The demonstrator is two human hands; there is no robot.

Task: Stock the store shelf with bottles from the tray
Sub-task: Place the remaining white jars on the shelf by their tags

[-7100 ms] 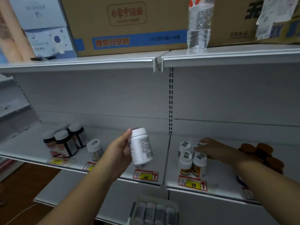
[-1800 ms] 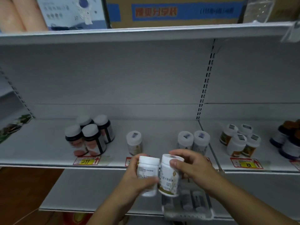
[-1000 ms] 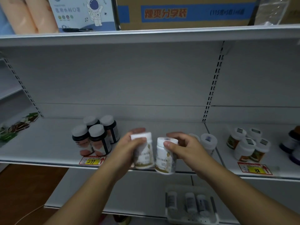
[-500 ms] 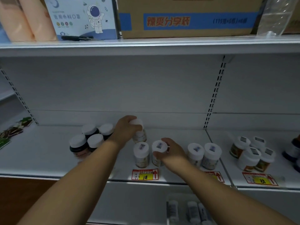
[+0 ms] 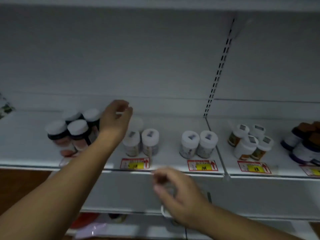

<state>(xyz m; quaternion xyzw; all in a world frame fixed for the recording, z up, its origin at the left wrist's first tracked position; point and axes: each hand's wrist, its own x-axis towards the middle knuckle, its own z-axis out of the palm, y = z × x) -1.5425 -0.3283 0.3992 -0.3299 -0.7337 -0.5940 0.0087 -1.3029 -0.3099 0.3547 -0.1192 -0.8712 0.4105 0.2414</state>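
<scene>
Bottles with white caps [image 5: 140, 142] are standing upright on the shelf [image 5: 169, 153] around the middle of the frame: two side by side at the front edge, right behind a red and yellow price tag [image 5: 135, 164], plus what looks like a third one behind them, pretty blurry. Left hand [image 5: 115, 116] is up above and just left of that group, fingers loosely curled and spread, not gripping anything, and it's not touching the caps as far as I can see. Right hand [image 5: 176, 193] is lower, in front of the shelf edge in the lower middle, fingers half curled with nothing in them; it's motion-blurred, so take that with a grain of salt.

Further right on the same shelf there's another pair of white-capped bottles [image 5: 198, 143] with its own tag. Past the shelf divider sits a cluster of four [image 5: 251, 141], one tilted. Left of the raised hand is a bunch of dark bottles with white lids [image 5: 72, 130]. Far right edge has brown-lidded jars [image 5: 306, 142], partly cut off. The tray is mostly hidden behind the right hand, only a pale bit showing.
</scene>
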